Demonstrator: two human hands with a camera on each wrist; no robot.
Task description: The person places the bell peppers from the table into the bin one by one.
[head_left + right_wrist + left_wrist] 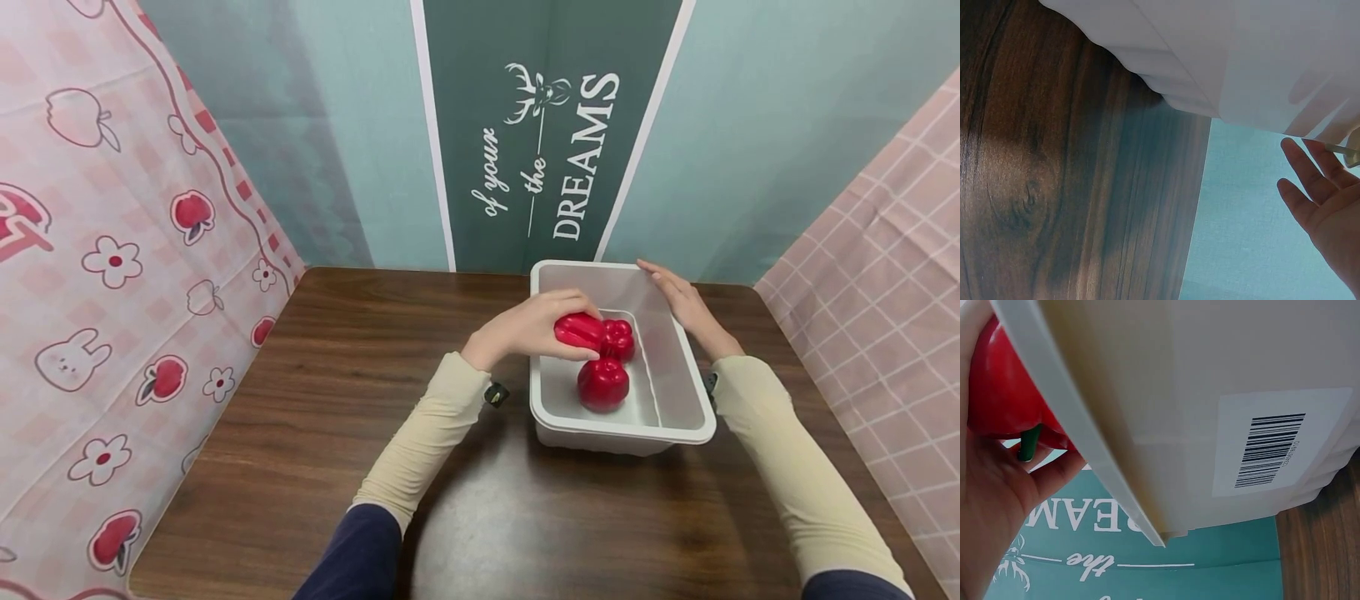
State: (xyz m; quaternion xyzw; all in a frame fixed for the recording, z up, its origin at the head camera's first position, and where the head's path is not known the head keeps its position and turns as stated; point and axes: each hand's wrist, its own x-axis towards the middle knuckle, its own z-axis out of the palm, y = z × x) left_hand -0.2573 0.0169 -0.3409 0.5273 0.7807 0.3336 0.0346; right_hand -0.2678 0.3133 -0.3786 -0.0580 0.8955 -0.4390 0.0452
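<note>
My left hand (531, 323) grips a red bell pepper (579, 331) over the inside of a white plastic bin (622, 430). The green stem (1030, 442) of that pepper shows in the left wrist view, with fingers and thumb around its body. Two more red peppers lie in the bin: one nearer (603, 385), one farther back (619, 340). At the bin's right rim is my right hand (688, 307), its fingers extended along the edge. In the right wrist view, the fingertips of that hand (1335, 209) are beside the bin wall (1260, 56).
The bin stands at the back right of a dark wood table (360, 358). Behind it hangs a green and teal cloth (495, 100) with lettering. A pink printed cloth (112, 333) borders the left, a pink checked one (885, 275) the right. A barcode label (1275, 444) marks the bin's side.
</note>
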